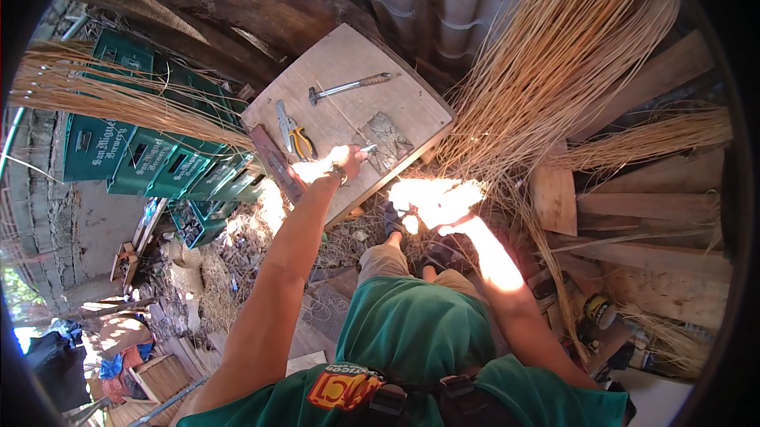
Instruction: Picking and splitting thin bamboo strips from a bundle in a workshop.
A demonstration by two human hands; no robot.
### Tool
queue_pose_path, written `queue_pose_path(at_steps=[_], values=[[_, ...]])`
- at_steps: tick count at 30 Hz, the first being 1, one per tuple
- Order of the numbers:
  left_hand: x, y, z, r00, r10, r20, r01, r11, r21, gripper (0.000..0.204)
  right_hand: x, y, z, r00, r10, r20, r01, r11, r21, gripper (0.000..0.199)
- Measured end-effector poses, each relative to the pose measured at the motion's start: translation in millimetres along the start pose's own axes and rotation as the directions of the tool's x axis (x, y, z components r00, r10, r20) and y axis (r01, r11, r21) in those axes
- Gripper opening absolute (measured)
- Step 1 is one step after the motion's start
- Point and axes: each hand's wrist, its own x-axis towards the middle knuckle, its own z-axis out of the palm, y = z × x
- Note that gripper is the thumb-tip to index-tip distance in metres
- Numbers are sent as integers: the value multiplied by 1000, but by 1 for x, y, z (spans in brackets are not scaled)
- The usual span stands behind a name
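Observation:
My left hand (343, 163) is over the near edge of a wooden table (348, 55). Its fingers are closed on a small, thin item with a pale tip that I cannot make out. Beside the fingertips lies a flat grey patch (386, 136) on the tabletop. Pliers with yellow and black handles (298, 139) rest to the left of this hand, and a hammer (348, 88) lies farther back. My right hand (455, 223) is off the table's right corner in harsh sunlight. Glare washes out its fingers and a bright shape next to them.
A dark reddish wooden bar (274, 159) lies along the table's left edge. Green crates (154, 162) are stacked at left, with long strips (134, 102) across them. A large bundle of tan strips (554, 39) leans at right, near wooden planks (649, 205). Fibre scraps litter the ground.

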Motion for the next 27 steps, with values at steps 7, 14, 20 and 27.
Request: queue_pose_path(at_steps=[7, 14, 20, 27], values=[[3, 26, 2, 1000, 16, 20, -18, 997, 81, 29, 84, -37, 21, 817, -398, -417, 251, 897, -364, 29], [-7, 13, -4, 999, 45, -4, -44, 998, 46, 27, -75, 134, 25, 813, -485, -322, -194, 295, -936, 24], [-5, -10, 8, 990, 142, -27, -138, 984, 109, 25, -89, 155, 51, 758, -312, -573, -511, 260, -819, 33], [2, 17, 0, 995, 100, 4, -100, 990, 103, 27, -45, 178, -2, 654, -637, -409, 11, 548, -836, 15]])
